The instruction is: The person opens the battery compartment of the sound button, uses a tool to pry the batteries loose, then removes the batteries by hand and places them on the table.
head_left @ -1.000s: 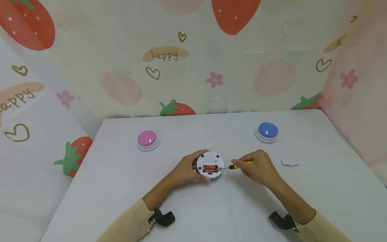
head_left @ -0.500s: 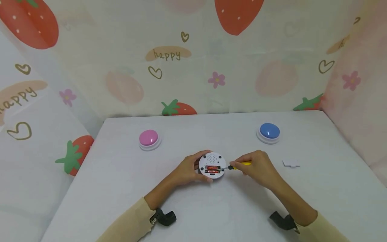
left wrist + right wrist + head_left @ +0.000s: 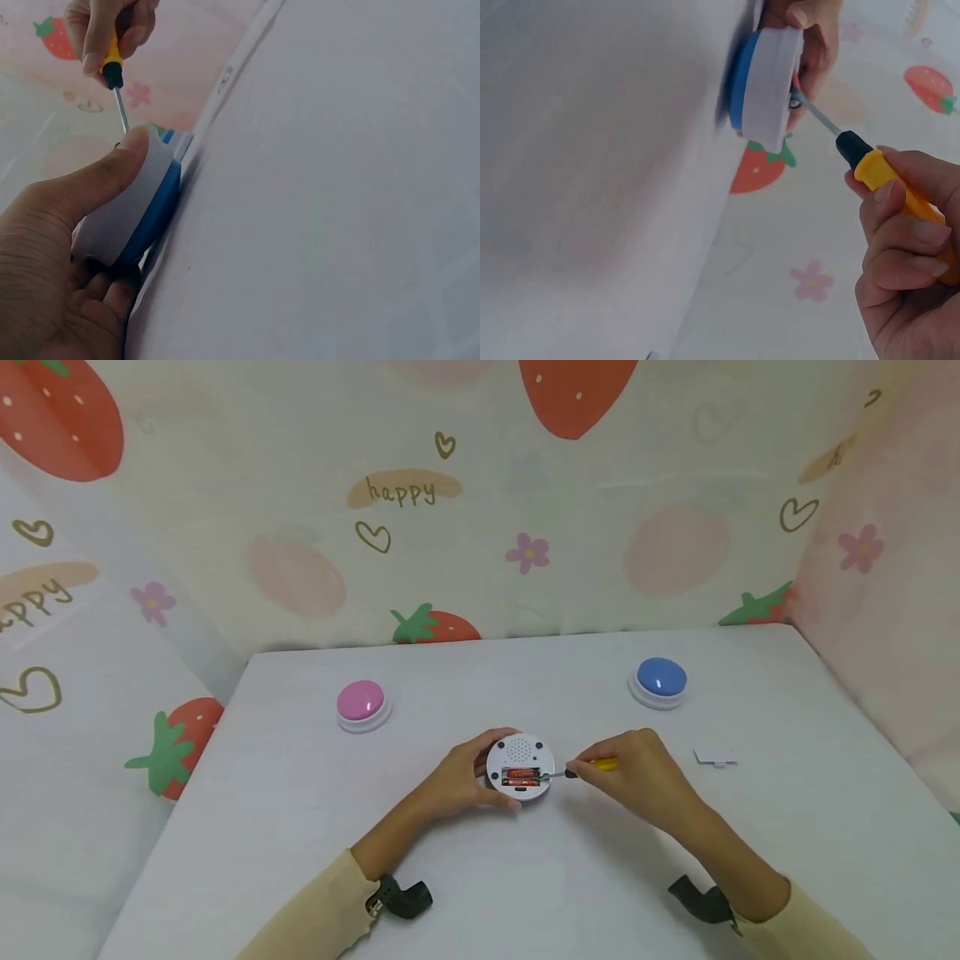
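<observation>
My left hand (image 3: 463, 781) grips a round push button (image 3: 519, 752) by its side, thumb at the near edge. Its white underside faces up, and the blue dome (image 3: 739, 82) points down at the table in the right wrist view. Two red batteries (image 3: 521, 773) lie side by side in its uncovered compartment. My right hand (image 3: 637, 772) holds a yellow and black screwdriver (image 3: 881, 174) by the handle. The metal shaft (image 3: 819, 112) slants into the compartment, its tip at the right end of the batteries.
A pink push button (image 3: 362, 702) stands at the back left of the white table (image 3: 480, 893), a blue one (image 3: 660, 681) at the back right. A small white battery cover (image 3: 715, 757) lies right of my right hand. Patterned cloth (image 3: 525, 485) hangs behind.
The screwdriver's handle has dipped slightly and come a little nearer the button, with my right hand shifting left. My left hand keeps its grip. The head view has shifted slightly.
</observation>
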Available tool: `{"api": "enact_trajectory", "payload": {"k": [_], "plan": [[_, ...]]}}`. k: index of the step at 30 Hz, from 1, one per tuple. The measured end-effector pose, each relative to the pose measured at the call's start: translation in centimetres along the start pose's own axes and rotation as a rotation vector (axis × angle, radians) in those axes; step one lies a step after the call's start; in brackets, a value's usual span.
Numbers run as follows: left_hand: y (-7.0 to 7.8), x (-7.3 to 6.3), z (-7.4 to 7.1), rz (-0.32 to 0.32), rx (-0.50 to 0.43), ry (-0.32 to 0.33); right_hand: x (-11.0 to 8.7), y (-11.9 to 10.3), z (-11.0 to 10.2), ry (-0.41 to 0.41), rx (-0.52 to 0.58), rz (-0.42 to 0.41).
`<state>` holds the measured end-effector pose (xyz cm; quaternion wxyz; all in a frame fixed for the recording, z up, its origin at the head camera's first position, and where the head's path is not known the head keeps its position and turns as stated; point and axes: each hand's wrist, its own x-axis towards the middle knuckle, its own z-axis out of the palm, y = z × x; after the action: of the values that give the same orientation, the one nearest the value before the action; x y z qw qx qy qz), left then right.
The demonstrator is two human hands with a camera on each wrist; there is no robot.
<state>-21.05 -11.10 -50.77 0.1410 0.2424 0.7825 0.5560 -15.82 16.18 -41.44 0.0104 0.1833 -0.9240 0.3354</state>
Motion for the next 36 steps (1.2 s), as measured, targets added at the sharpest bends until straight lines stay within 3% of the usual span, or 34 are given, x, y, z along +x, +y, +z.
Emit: {"api": "enact_trajectory", "payload": {"k": [12, 19, 26, 36], "plan": [[-0.1, -0.3, 0.0, -0.007, 0.020, 0.010, 0.6, -3.2, 0.1, -0.064, -0.220, 0.026], [-0.1, -0.3, 0.0, -0.005, 0.036, 0.012, 1.5, -5.1, 0.3, -0.086, -0.371, -0.020], [0.0, -0.3, 0.1, 0.007, 0.037, 0.010, 2.2, -5.8, -0.2, -0.155, -0.396, -0.027], [0.2, -0.1, 0.0, 0.013, 0.037, 0.002, 2.0, -4.7, -1.0, -0.121, -0.274, -0.113]]}}
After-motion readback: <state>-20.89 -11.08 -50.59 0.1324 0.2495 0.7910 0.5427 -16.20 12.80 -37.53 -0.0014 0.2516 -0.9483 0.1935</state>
